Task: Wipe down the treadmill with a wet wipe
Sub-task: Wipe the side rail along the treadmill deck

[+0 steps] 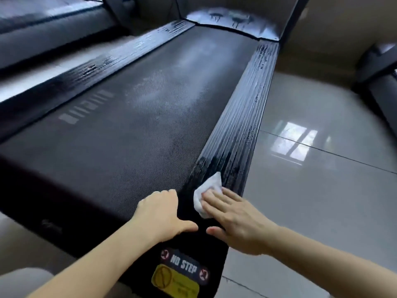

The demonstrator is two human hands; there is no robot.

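A black treadmill fills the view, its textured belt (133, 130) running away from me between two ribbed side rails. The right rail (242, 125) shines with wet streaks. My right hand (234, 218) lies flat with straight fingers on a white wet wipe (207, 193), pressing it onto the near end of the right rail. My left hand (163, 211) rests on the belt's near right edge beside it, fingers bent down onto the surface and thumb spread, holding nothing. A "NO STEP" warning sticker (182, 269) sits on the rear end cap below both hands.
Glossy grey floor tiles (311, 190) stretch to the right of the treadmill. Another machine's dark frame (378, 67) stands at the far right. A second treadmill (43, 35) lies along the left. The wet front motor cover (234, 20) and uprights close off the far end.
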